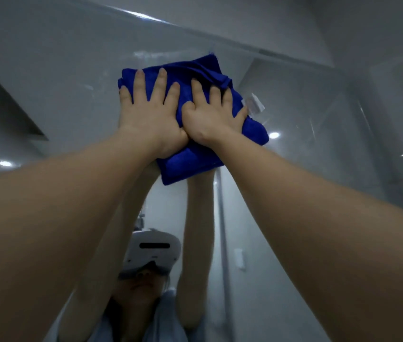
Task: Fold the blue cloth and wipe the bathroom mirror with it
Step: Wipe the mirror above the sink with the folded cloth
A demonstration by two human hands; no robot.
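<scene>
Both hands (pixel 183 119) flat on blue cloth (pixel 190 164)

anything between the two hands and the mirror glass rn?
Yes: the folded blue cloth. In the head view, the left hand and right hand lie flat on it, fingers spread, pressing it against the mirror.

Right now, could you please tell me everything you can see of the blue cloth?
The blue cloth is deep royal blue and looks like plush microfibre. It is folded into a thick, roughly square pad with layered edges showing along its upper right side, and a small white tag sticks out at its right edge. It is pressed flat against the mirror, high up near the top edge. The left hand and right hand lie side by side on it, palms down and fingers spread.
</scene>
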